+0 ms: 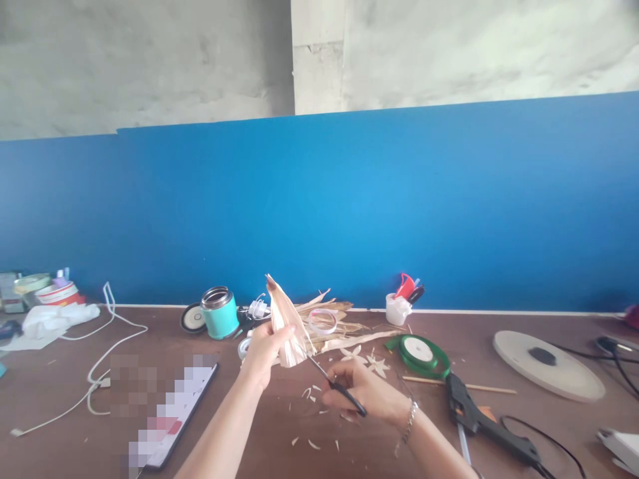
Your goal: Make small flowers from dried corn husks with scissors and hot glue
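Observation:
A pale dried corn husk (288,319), broad at its lower end and pointed at the top, is pinched upright in my left hand (267,349). My right hand (362,389) grips black-handled scissors (344,394), whose blades point up and left to the husk's lower right edge. Whether the blades are closed on the husk is too small to tell. Small husk scraps (312,444) lie scattered on the table below. Behind my hands is a heap of dried husks (344,326), with star-shaped husk cut-outs (378,364) in front of it.
Left of the husks stand a turquoise thermos jar (220,316) and a pixelated tablet or phone (174,419). To the right are a green ribbon spool (424,356), a wooden stick (492,388), a black glue gun (479,422) with its cord, a round turntable (549,366) and a white cup (398,310).

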`<state>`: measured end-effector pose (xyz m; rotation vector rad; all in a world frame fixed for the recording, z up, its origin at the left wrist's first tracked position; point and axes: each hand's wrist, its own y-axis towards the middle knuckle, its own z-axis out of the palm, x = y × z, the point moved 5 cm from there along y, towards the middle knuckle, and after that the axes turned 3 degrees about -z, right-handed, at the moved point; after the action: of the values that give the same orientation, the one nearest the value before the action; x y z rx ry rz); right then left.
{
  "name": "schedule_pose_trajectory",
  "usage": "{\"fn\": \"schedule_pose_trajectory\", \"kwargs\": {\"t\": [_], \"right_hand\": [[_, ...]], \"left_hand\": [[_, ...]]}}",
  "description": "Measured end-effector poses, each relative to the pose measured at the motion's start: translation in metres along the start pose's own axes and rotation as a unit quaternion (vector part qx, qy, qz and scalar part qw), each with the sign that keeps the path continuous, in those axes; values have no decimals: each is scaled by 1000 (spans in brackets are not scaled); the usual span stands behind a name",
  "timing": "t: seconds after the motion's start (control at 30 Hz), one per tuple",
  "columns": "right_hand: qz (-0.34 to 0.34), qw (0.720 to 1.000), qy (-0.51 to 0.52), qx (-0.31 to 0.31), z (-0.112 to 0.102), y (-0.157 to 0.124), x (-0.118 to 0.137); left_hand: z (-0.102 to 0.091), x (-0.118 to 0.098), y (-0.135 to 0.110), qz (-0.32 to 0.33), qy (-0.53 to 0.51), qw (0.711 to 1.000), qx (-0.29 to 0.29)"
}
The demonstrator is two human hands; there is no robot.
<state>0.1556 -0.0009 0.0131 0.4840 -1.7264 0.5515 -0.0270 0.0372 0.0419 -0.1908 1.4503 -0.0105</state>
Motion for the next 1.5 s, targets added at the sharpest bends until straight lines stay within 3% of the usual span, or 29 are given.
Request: {"fn": "schedule_pose_trajectory", "kwargs": {"t": [0.27,0.63,1.5], "right_hand": [[0,1000,9,-5,0,-1,3],[-4,998,-8,-56,-1,1,0],[8,997,-33,-76,-4,1,4]], "left_hand": [[2,-3,-4,10,-35,999,-15],[3,-2,-6,5,-47,998,-34],[8,2,-8,-15,-61,997,-32]]}}
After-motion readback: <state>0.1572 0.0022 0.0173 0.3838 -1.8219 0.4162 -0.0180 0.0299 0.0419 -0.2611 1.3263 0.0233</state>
